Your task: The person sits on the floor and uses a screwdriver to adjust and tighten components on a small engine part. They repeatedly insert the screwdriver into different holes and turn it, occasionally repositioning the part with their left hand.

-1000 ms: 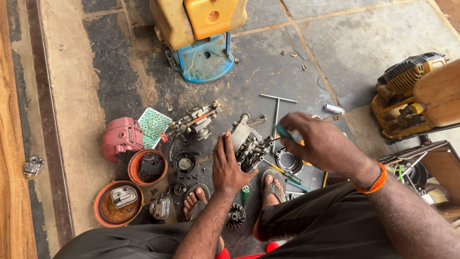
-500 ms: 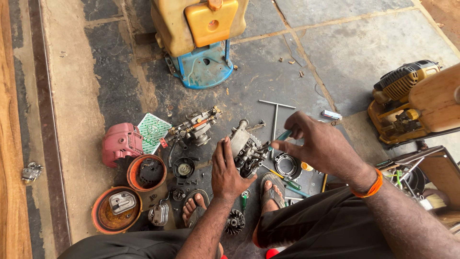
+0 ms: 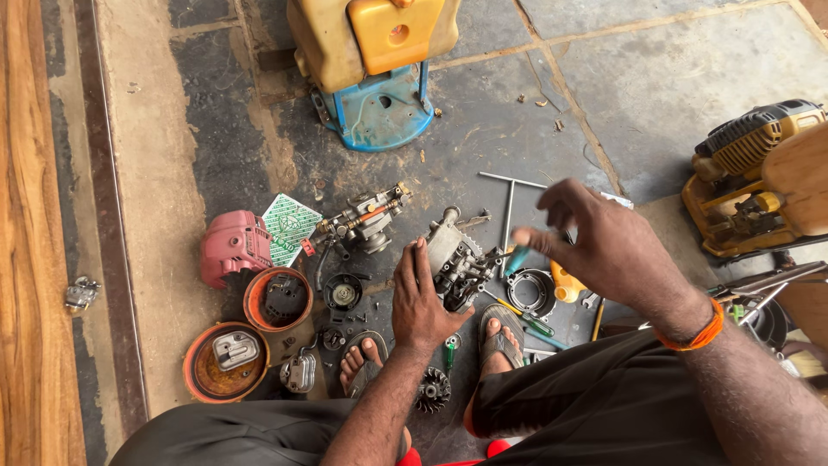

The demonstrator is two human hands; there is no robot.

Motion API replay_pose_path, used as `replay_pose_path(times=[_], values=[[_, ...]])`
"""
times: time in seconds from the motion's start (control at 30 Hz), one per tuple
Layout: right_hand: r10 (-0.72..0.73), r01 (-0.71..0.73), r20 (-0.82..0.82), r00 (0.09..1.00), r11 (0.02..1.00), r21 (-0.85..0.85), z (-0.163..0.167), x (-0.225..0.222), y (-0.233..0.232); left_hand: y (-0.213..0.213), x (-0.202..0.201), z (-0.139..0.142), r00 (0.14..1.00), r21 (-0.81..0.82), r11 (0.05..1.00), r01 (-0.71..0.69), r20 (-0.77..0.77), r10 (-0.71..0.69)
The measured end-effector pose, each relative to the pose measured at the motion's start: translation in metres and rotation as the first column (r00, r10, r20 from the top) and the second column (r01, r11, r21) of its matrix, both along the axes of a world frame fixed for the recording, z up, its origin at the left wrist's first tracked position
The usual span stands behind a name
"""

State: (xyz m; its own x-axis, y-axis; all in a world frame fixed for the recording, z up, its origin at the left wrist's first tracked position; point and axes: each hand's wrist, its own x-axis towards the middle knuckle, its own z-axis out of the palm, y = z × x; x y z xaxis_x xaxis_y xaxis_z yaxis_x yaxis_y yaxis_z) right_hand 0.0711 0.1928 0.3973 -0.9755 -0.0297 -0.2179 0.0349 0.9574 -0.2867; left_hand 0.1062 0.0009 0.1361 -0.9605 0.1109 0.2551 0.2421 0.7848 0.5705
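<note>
Left hand [image 3: 423, 298] flat on engine block [image 3: 457, 259] – right hand [image 3: 604, 246] pinching teal-handled tool [image 3: 517, 259]; parts crowd around.

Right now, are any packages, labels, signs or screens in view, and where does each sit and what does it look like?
Green packet: flat, square, green and white with a diamond pattern, lying tilted on the floor between the red engine cover and the carburettor assembly, left of the left hand.
No signs or screens show; any label on the yellow machine is too small to tell.
</note>
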Motion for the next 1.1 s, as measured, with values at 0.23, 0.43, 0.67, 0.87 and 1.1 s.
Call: replay_pose_path(times=[0.23,0.43,0.67,0.87,1.1], values=[[0.324,-0.344,-0.143,0.935,0.928,-0.143,-0.005,0.002,0.001,0.001,-0.003,-0.003,0.999,-0.050,0.999,0.003,0.040,-0.001],[0.398,-0.459,-0.303,0.866,0.874,-0.162,-0.004,0.002,0.006,0.001,-0.003,-0.002,0.999,-0.046,0.999,0.000,0.048,0.002],[0.401,-0.415,-0.142,0.905,0.906,-0.086,-0.009,-0.004,0.005,0.001,-0.004,0.001,1.000,-0.017,1.000,0.008,0.027,-0.008],[0.306,-0.359,-0.260,0.916,0.914,-0.190,-0.006,0.002,0.006,0.002,-0.004,0.007,0.997,-0.028,1.000,0.008,0.078,-0.006],[0.348,-0.356,-0.089,0.933,0.928,-0.104,-0.004,-0.004,0.012,0.000,-0.007,0.012,0.991,-0.006,1.000,-0.001,0.132,0.002]])
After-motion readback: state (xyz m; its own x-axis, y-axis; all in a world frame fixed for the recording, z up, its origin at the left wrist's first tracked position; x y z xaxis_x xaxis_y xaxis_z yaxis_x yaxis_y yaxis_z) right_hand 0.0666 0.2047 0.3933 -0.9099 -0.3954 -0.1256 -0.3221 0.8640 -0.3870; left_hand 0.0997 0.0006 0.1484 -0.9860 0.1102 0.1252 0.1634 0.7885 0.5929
